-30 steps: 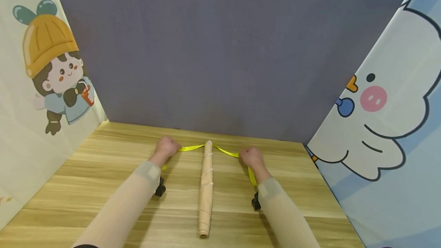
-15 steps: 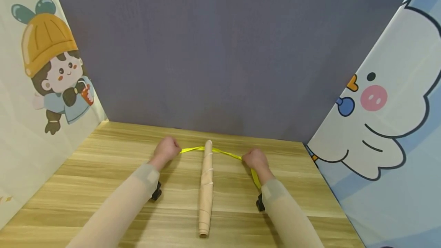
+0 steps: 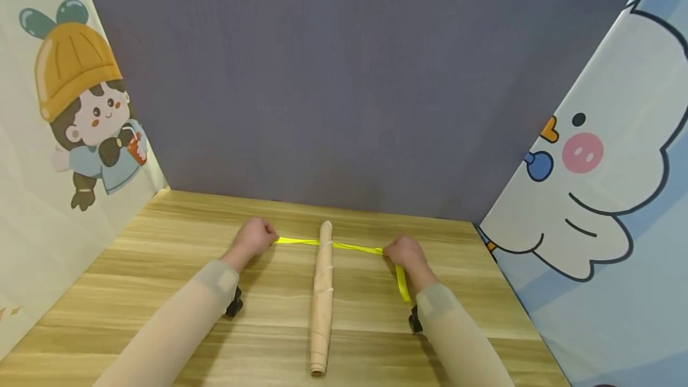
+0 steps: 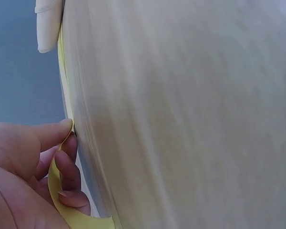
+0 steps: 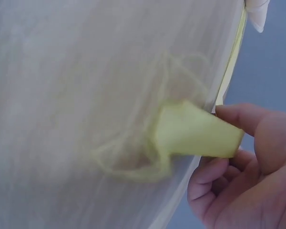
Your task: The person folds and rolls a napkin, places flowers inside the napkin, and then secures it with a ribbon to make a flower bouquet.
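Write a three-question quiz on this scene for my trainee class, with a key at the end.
1. True or false: the left hand and the right hand both pinch yellow ribbon.

2. Choose one. The beige roll lies:
A) left of both hands
B) between the hands
C) right of both hands

3. Fill in "near" or "far": in the head view, the ribbon meets the roll close to its ___ end.

Key: 1 true; 2 B; 3 far.

The yellow ribbon point(image 3: 357, 248), bowed up toward the far tip of the beige roll point(image 3: 322, 297) a second ago, now runs nearly straight and crosses nearer the person; the left hand point(image 3: 252, 237) and right hand point(image 3: 407, 252) are slightly farther apart and closer in.
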A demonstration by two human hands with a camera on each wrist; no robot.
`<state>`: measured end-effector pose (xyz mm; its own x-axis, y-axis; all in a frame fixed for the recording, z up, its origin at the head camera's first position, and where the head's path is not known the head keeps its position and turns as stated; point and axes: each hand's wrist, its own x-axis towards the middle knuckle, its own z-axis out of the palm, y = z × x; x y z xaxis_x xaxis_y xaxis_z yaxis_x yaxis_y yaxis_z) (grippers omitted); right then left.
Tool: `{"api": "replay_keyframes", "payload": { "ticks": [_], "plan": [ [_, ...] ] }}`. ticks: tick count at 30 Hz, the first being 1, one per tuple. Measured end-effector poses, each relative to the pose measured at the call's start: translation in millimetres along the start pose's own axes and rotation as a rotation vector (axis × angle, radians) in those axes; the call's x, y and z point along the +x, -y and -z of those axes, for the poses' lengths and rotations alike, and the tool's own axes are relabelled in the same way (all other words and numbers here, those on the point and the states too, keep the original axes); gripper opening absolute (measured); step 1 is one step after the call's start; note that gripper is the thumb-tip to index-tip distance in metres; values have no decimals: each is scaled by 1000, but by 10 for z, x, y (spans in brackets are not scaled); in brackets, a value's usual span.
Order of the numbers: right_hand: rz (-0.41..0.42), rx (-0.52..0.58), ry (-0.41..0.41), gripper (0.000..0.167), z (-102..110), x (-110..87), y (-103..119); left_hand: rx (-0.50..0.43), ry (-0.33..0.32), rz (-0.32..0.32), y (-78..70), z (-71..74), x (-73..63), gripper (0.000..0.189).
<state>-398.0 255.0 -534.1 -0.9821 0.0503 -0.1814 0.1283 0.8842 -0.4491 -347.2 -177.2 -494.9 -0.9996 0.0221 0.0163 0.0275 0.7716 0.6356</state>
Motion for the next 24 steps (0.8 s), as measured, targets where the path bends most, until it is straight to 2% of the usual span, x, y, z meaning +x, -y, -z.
{"api": "replay_keyframes", "payload": {
  "ticks": [6, 8, 10, 12, 14, 17, 19, 21, 24],
  "plan": [
    [54, -9, -6, 25, -56, 108, -113, 15, 10, -3, -20, 12, -16, 14],
    [76, -5, -10, 25, -67, 83, -112, 27, 7, -30, -26, 7, -34, 13],
    [117, 13, -24, 22, -53, -23, -71, 32, 4, -70, -37, -3, -59, 12],
    [156, 39, -35, 17, 16, -215, 43, 41, 4, -121, -47, -23, -84, 10],
    [197, 79, -37, 14, 95, -428, 180, 33, 27, -172, -64, -35, -123, 15],
    [242, 161, 6, 30, 194, -710, 365, 1, 102, -214, -124, -53, -219, 33],
    [286, 202, 48, 41, 197, -814, 418, -40, 162, -243, -181, -62, -306, 42],
    [355, 216, 96, 47, 194, -905, 458, -92, 218, -282, -240, -80, -400, 43],
    [476, 202, 164, 50, 166, -1035, 533, -151, 269, -368, -312, -121, -530, 35]
  ]
}}
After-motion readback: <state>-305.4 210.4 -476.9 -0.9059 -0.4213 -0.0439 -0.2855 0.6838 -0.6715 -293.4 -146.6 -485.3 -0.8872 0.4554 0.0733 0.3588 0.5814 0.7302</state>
